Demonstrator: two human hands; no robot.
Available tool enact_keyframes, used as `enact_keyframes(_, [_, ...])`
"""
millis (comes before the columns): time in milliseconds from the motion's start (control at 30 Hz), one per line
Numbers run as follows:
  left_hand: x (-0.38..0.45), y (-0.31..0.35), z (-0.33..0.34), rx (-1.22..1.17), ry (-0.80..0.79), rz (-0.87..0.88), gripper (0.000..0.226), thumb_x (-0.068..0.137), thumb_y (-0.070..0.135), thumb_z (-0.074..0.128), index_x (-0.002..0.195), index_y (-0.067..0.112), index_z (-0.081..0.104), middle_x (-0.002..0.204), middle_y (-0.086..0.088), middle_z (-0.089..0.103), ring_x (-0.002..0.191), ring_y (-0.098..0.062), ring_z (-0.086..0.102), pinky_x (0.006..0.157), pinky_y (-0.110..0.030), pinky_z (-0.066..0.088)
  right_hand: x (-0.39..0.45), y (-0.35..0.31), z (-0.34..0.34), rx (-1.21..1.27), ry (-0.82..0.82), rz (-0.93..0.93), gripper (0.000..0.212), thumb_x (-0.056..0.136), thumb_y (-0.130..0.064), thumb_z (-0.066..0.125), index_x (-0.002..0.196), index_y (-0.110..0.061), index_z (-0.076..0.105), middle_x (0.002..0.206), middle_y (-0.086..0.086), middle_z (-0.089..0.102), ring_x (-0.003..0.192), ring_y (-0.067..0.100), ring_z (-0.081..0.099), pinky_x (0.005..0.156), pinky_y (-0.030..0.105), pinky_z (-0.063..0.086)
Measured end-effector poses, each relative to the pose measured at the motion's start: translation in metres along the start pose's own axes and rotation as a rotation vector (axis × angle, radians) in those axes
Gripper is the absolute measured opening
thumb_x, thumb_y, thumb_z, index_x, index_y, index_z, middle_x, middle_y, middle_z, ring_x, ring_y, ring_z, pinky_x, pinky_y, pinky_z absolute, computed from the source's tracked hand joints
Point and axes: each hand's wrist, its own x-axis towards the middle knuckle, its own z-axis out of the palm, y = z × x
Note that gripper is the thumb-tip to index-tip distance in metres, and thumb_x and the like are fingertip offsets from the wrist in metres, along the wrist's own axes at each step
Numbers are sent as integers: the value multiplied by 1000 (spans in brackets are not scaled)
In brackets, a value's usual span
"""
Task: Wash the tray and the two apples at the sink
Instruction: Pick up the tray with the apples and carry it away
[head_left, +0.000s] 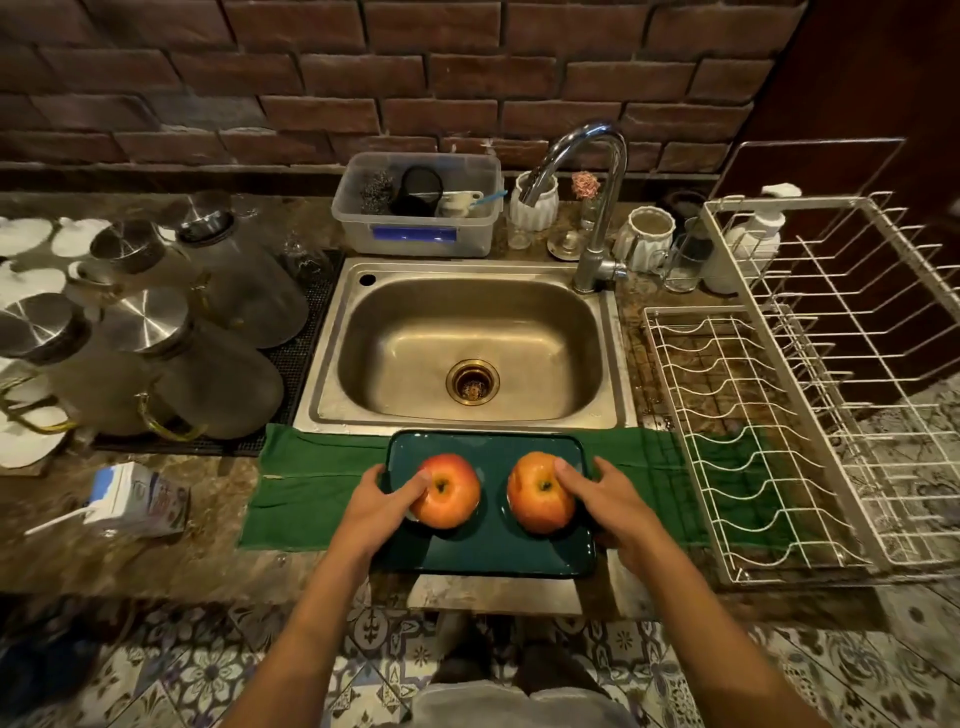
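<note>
A dark green rectangular tray (491, 545) rests on a green towel (306, 493) at the counter's front edge, just in front of the steel sink (467, 332). Two red-orange apples stand on it, stems up: the left apple (454, 499) and the right apple (535, 504). My left hand (379, 506) grips the tray's left edge with its thumb pressed on the left apple. My right hand (608, 504) grips the tray's right edge, thumb on the right apple. The curved tap (597, 171) over the sink's back right corner runs no water.
Several large lidded glass jars (156, 353) stand on a mat left of the sink. A white wire dish rack (779, 415) fills the counter to the right. A plastic tub (415, 208) with scrubbers sits behind the sink. A small carton (140, 499) lies front left.
</note>
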Motion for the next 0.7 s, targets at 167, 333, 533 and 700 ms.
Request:
enact_keyframes(167, [-2, 2, -5, -7, -53, -8, 105, 75, 55, 79, 157, 14, 26, 157, -15, 37, 139, -33, 42, 108, -43, 40, -4, 13, 6, -21, 39, 11, 100, 72, -53, 82, 150, -9, 38, 140, 12, 54, 118, 26, 56, 89, 36, 50])
enact_keyframes(333, [-4, 3, -6, -57, -87, -44, 114, 71, 50, 84, 158, 12, 22, 157, -17, 37, 138, -34, 43, 107, -43, 41, -4, 17, 10, 41, 48, 11, 91, 71, -51, 84, 141, -5, 49, 122, 8, 62, 109, 24, 60, 88, 36, 53])
enact_keyframes(533, [-7, 9, -6, -136, -69, -68, 113, 67, 44, 89, 155, 8, 28, 151, -19, 45, 131, -37, 49, 108, -49, 44, -8, 19, 16, 116, 88, -33, 101, 73, -46, 84, 151, -3, 36, 140, 17, 55, 123, 29, 56, 104, 43, 49])
enact_keyframes(700, [-9, 29, -9, -141, -63, -49, 98, 69, 40, 88, 148, 6, 41, 143, -19, 54, 124, -36, 56, 105, -49, 47, -12, 5, 15, 149, 131, -61, 105, 73, -48, 83, 153, -3, 32, 145, 17, 51, 128, 30, 52, 106, 42, 46])
